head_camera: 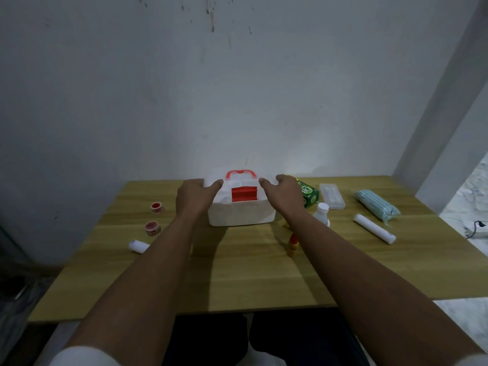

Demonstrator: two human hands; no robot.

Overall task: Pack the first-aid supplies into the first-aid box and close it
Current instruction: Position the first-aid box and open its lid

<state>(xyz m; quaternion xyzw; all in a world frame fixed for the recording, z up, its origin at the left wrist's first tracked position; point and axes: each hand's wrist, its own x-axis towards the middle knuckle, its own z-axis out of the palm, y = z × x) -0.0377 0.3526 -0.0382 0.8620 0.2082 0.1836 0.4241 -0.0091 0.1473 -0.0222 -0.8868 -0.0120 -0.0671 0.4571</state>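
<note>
Wooden table, supplies scattered left and right. First-aid box dead centre at the far edge, long axis side to side, red latch facing near, lid apparently down. Left hand and right hand spread open on the lid's two ends, equally near. Fingertips washed out by glare; small red bottle half hidden behind the right forearm.

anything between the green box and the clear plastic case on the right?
Head view: nothing lies between the green box and the clear plastic case, only bare table. The white bottle stands nearer the camera, below that gap.
</note>
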